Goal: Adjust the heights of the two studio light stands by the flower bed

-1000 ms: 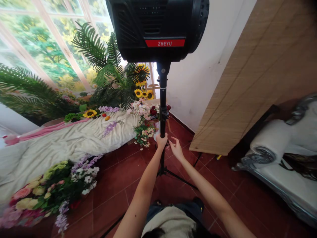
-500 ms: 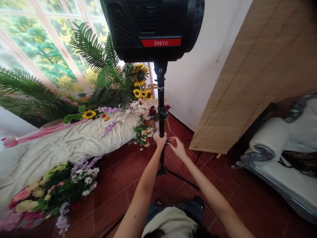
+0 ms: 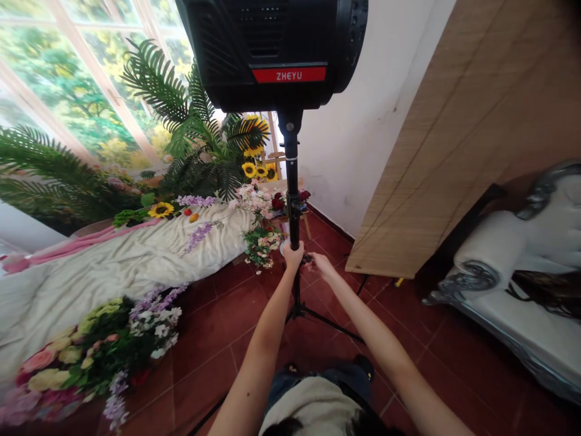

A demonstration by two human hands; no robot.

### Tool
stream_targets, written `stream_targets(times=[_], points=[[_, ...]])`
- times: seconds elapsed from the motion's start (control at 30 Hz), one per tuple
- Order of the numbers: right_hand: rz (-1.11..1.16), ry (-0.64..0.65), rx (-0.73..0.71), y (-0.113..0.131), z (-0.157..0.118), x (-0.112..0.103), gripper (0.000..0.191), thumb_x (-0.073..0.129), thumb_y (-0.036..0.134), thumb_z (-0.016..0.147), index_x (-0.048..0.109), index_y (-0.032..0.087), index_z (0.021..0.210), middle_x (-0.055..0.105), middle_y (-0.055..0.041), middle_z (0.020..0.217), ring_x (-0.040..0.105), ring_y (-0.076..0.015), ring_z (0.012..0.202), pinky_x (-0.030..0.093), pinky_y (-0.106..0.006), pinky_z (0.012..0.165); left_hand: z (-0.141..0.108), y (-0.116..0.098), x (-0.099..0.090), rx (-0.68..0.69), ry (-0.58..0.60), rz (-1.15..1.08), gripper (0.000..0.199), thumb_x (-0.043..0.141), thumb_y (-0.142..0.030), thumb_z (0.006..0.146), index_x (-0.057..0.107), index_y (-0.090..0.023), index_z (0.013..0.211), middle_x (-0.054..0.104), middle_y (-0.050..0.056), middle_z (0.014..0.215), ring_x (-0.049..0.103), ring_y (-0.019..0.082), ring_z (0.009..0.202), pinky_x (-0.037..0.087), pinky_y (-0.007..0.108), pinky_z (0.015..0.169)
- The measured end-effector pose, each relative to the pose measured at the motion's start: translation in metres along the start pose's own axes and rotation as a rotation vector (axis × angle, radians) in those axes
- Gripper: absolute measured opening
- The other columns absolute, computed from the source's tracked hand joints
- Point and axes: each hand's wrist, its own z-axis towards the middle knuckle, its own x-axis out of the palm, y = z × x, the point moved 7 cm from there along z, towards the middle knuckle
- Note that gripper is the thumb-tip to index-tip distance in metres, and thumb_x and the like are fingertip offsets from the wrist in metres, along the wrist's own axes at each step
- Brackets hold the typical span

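1. Drawing the right hand [image 3: 318, 264] in toward the pole [image 3: 295, 229] since the earlier frame, going from parted fingers to a narrow pinch on the small dark knob [image 3: 307, 258]; hiding part of the contact.
2. Wrapping the left hand [image 3: 293, 254] around the pole at about knob height, looking firmly closed on it; probably bracing against slipping or turning while leaving the right hand free for finer work.
3. Holding up the black lamp [image 3: 267, 51] at the top of the pole, showing the red label [image 3: 289, 74]; likely needing a steady grip below because of looking bulky.
4. Spreading the stand legs [image 3: 333, 329] over the red floor [image 3: 204, 345], below both hands, presumably for balance.
5. Lying off to the left, bordering pale cloth [image 3: 218, 227] with flowers [image 3: 86, 357], seemingly arranged for show.
6. Rising farthest back, behind palm leaves [image 3: 157, 82]: framing painted-looking greenery with the window [image 3: 72, 79].
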Motion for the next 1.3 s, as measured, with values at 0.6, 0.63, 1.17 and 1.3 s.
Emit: stream_targets(times=[0.6, 0.63, 1.17, 1.3], points=[[-0.934, -0.129, -0.935, 0.052, -0.059, 0.002, 0.024, 0.046, 0.035, 0.089, 0.058, 0.022, 0.105, 0.06, -0.0103, 0.11, 0.053, -0.0262, 0.106, 0.042, -0.043, 0.092, -0.001, -0.011, -0.002, 0.108, -0.029, 0.034, 0.024, 0.06, -0.031, 0.065, 0.05, -0.017, 0.048, 0.051, -0.002, 0.047, 0.048, 0.01, 0.046, 0.036, 0.019, 0.047], [-0.946, -0.119, -0.94, 0.052, -0.058, 0.002, 0.024, 0.047, 0.035, 0.088, 0.059, 0.022, 0.105, 0.061, -0.01, 0.108, 0.054, -0.0263, 0.104, 0.042, -0.043, 0.091, 0.0, -0.01, -0.001, 0.109, -0.024, 0.034, 0.024, 0.06, -0.031, 0.065, 0.05, -0.017, 0.047, 0.051, -0.001, 0.047, 0.049, 0.01, 0.046, 0.036, 0.019, 0.047], [-0.813, -0.21, -0.733, 0.045, -0.038, -0.008, 0.032, 0.049, 0.053, 0.084, 0.063, 0.024, 0.086, 0.068, -0.0015, 0.076, 0.061, -0.0185, 0.066, 0.042, -0.026, 0.061, 0.004, 0.001, 0.001, 0.11, 0.027, 0.031, 0.024, 0.059, -0.034, 0.068, 0.055, -0.016, 0.053, 0.054, 0.0, 0.047, 0.052, 0.011, 0.045, 0.039, 0.02, 0.046], [-0.62, -0.207, -0.635, 0.04, -0.027, -0.012, 0.041, 0.052, 0.058, 0.078, 0.065, 0.02, 0.074, 0.065, -0.0009, 0.061, 0.055, -0.0149, 0.055, 0.037, -0.022, 0.054, 0.006, 0.005, 0.002, 0.09, 0.071, 0.034, 0.027, 0.058, -0.037, 0.069, 0.057, -0.016, 0.054, 0.056, 0.001, 0.048, 0.054, 0.012, 0.046, 0.04, 0.021, 0.048]])
